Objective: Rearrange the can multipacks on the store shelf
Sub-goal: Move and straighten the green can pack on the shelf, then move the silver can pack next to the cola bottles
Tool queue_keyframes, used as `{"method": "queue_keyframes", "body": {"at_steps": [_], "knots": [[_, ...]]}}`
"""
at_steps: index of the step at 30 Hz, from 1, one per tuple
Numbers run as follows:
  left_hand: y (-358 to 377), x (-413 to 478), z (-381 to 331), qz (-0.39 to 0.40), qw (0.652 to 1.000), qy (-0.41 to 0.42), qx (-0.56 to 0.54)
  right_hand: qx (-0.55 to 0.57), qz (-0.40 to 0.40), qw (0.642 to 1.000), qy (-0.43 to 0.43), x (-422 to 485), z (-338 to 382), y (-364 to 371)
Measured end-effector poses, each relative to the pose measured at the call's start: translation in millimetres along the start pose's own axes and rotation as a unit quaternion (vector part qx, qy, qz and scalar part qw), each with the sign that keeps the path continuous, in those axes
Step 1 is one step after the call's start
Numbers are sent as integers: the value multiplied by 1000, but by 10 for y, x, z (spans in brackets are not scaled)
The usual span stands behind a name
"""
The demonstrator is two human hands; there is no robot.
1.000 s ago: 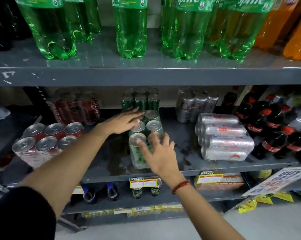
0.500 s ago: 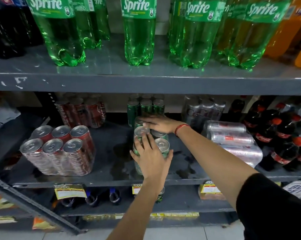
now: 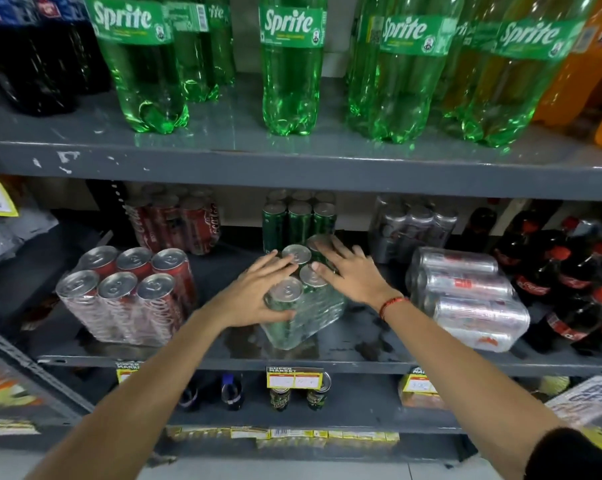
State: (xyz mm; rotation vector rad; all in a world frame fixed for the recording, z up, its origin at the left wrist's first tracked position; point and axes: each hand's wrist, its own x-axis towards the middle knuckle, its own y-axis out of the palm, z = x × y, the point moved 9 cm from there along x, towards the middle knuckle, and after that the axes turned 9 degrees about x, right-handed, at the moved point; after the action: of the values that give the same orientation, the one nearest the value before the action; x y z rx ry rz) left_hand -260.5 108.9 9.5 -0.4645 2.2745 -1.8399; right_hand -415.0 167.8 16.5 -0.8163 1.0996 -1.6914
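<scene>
A shrink-wrapped green can multipack [image 3: 310, 315] stands slightly turned at the front middle of the grey middle shelf [image 3: 379, 363]. My left hand [image 3: 254, 296] lies over its left can tops, thumb wrapped round the front can. My right hand [image 3: 353, 273], a red thread on its wrist, presses on the pack's right rear cans with fingers spread. A red can multipack [image 3: 126, 301] stands to the left. On the right, a silver can multipack [image 3: 466, 296] lies on its side.
Behind stand a red pack [image 3: 178, 221], a green pack [image 3: 298, 220] and a silver pack [image 3: 414, 225]. Small cola bottles [image 3: 552, 282] crowd the right end. Large Sprite bottles [image 3: 292, 71] fill the shelf above. Price tags [image 3: 294, 377] hang from the shelf edge.
My hands have shifted from the pack's front and back to its left and right sides. The green pack now sits slightly turned. The camera has tilted upward.
</scene>
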Motion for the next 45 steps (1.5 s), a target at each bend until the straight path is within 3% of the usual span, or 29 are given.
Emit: {"method": "queue_keyframes", "body": {"at_steps": [5, 11, 17, 21, 26, 30, 33, 36, 41, 45], "knots": [[-20, 27, 161, 90, 994, 51, 32, 55, -105, 992, 44, -367, 153, 26], [-92, 18, 246, 104, 990, 82, 54, 60, -167, 975, 136, -579, 337, 152], [-59, -57, 222, 61, 993, 64, 80, 58, -137, 981, 124, -605, 373, 105], [-174, 47, 116, 103, 993, 20, 49, 178, -130, 970, 103, -711, 149, -98], [-591, 451, -500, -22, 1000, 20, -3, 220, -255, 922, 191, -1157, -783, -755], [-464, 1018, -1349, -45, 995, 85, -29, 194, -270, 893, 304, -1600, -1604, -953], [-109, 1512, -1900, 13, 992, 119, -50, 163, -255, 877, 374, -1827, -1951, -931], [246, 1987, -2248, 94, 989, 103, -55, 248, -254, 832, 426, -1941, -2121, -752], [691, 2548, -2467, 202, 976, 76, 2, 386, -304, 756, 434, -1974, -2212, -567], [864, 2738, -2387, 237, 971, 26, -3, 466, -351, 693, 423, -1965, -2251, -482]]}}
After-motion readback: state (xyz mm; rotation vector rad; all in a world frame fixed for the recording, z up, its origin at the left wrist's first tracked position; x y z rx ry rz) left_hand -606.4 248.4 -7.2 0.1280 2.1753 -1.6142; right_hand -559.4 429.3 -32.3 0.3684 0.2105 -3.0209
